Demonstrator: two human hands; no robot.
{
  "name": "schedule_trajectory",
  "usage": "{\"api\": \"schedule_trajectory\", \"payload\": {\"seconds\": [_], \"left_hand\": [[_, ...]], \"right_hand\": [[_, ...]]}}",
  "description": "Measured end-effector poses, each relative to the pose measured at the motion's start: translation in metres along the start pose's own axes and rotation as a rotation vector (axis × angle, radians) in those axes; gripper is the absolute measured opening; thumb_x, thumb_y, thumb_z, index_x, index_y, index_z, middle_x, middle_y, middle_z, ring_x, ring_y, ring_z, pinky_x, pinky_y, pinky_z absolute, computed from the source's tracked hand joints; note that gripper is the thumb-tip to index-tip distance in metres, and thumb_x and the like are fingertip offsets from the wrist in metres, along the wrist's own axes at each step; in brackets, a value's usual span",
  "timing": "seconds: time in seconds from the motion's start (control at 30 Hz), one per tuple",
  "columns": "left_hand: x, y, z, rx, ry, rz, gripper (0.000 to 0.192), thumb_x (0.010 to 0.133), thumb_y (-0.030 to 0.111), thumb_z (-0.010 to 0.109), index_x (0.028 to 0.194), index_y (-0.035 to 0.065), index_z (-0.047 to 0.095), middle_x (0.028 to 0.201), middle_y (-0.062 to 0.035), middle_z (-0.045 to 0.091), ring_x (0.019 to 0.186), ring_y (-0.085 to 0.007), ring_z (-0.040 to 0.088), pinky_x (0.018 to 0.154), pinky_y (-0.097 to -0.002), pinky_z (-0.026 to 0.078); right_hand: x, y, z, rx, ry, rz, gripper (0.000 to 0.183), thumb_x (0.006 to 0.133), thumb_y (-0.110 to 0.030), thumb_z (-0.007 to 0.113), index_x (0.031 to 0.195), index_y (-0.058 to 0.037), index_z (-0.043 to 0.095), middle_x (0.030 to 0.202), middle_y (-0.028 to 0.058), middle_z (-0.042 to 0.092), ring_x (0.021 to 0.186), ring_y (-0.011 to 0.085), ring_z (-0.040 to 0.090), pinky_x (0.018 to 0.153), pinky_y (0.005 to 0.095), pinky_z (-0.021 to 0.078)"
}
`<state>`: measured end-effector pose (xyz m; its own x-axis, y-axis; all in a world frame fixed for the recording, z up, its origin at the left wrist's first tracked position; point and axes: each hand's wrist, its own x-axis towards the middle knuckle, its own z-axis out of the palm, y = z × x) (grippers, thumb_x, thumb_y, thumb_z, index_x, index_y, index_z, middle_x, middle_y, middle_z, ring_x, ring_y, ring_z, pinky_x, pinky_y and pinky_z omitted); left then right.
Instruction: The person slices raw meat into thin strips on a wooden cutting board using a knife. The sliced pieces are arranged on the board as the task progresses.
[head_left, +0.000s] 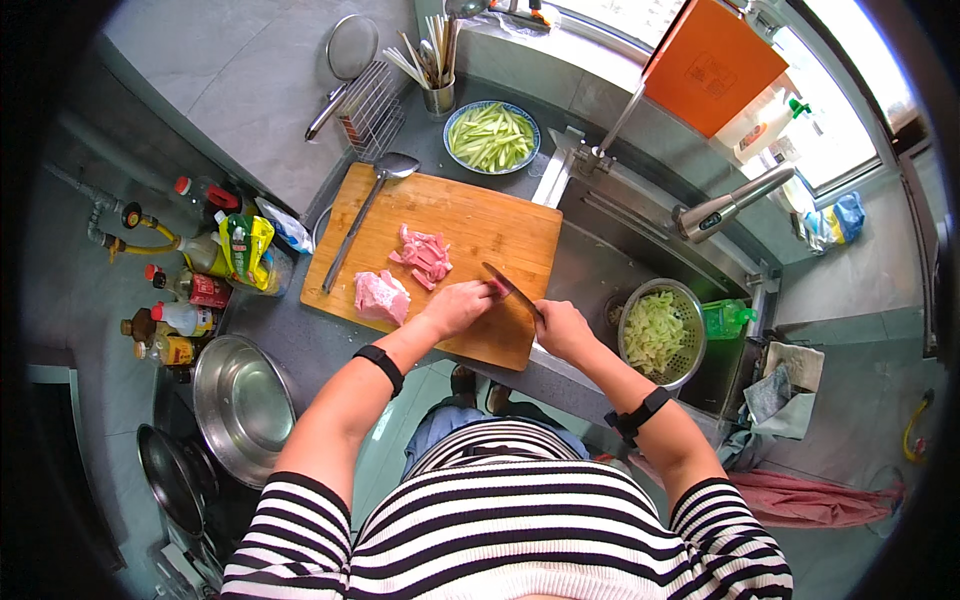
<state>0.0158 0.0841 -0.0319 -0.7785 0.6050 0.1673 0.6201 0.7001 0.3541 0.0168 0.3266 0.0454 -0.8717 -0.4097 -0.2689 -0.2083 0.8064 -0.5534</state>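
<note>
My right hand (564, 330) grips the handle of a kitchen knife (513, 291) over the right part of a wooden cutting board (450, 199). Beside the blade, the fingers of my left hand (463, 306) hold a small piece of raw meat (498, 286) against the board. My fingertips partly hide that piece. A pile of sliced raw meat (424, 256) lies to the left of the knife, near the board's middle. Closer to the board's front edge sits a larger chunk of raw meat (381, 296). A metal spatula (358, 217) rests along the board's left side.
Behind the board stands a blue-rimmed plate (448, 142) of green vegetable strips. To the right, a metal colander (694, 360) with chopped vegetables sits in the sink (581, 259), under a faucet (731, 204). Bottles (184, 319) and a large metal bowl (247, 409) are at left.
</note>
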Motion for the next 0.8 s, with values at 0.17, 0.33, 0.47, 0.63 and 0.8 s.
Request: {"api": "schedule_trajectory", "payload": {"seconds": [0.17, 0.33, 0.47, 0.63, 0.8], "left_hand": [[-0.003, 0.005, 0.022, 0.032, 0.01, -0.046, 0.043, 0.085, 0.008, 0.052, 0.126, 0.0155, 0.061, 0.117, -0.0061, 0.061, 0.104, -0.0266, 0.063, 0.077, -0.0386, 0.06], [-0.005, 0.005, 0.02, 0.038, -0.038, -0.092, 0.035, 0.086, 0.009, 0.051, 0.118, 0.0129, 0.065, 0.119, -0.0081, 0.063, 0.104, -0.0278, 0.063, 0.079, -0.0391, 0.058], [-0.002, 0.007, 0.014, 0.027, 0.087, -0.028, 0.026, 0.083, 0.008, 0.053, 0.103, 0.0097, 0.07, 0.101, -0.0115, 0.066, 0.098, -0.0288, 0.064, 0.076, -0.0403, 0.058], [0.0, 0.008, 0.014, 0.148, -0.249, -0.162, 0.024, 0.079, 0.01, 0.056, 0.096, 0.011, 0.072, 0.105, -0.0083, 0.068, 0.098, -0.0267, 0.066, 0.081, -0.0381, 0.058], [-0.001, 0.014, 0.014, 0.112, -0.13, -0.177, 0.013, 0.079, 0.011, 0.057, 0.08, 0.007, 0.07, 0.095, -0.0086, 0.068, 0.094, -0.0277, 0.067, 0.078, -0.0393, 0.058]], "right_hand": [[-0.012, -0.005, 0.008, -0.166, 0.011, -0.043, 0.012, 0.088, -0.012, 0.055, 0.095, -0.0032, 0.06, 0.078, 0.0247, 0.067, 0.077, 0.0442, 0.066, 0.069, 0.0541, 0.0533], [-0.013, -0.007, 0.008, -0.279, -0.062, -0.005, 0.012, 0.086, -0.008, 0.056, 0.096, -0.0021, 0.058, 0.078, 0.0234, 0.067, 0.078, 0.0429, 0.067, 0.07, 0.0528, 0.0534], [-0.005, -0.012, 0.016, -0.277, -0.08, 0.029, 0.01, 0.086, -0.008, 0.057, 0.092, -0.0006, 0.06, 0.085, 0.0223, 0.069, 0.082, 0.0401, 0.07, 0.071, 0.0499, 0.056], [0.015, -0.013, 0.024, -0.313, -0.114, 0.083, 0.011, 0.083, -0.007, 0.061, 0.092, -0.0004, 0.062, 0.089, 0.0227, 0.069, 0.086, 0.0402, 0.07, 0.074, 0.0487, 0.0566], [0.021, -0.012, 0.023, -0.278, -0.132, 0.06, 0.013, 0.081, -0.007, 0.064, 0.091, 0.0002, 0.066, 0.091, 0.023, 0.07, 0.088, 0.0402, 0.07, 0.076, 0.0489, 0.0568]]}}
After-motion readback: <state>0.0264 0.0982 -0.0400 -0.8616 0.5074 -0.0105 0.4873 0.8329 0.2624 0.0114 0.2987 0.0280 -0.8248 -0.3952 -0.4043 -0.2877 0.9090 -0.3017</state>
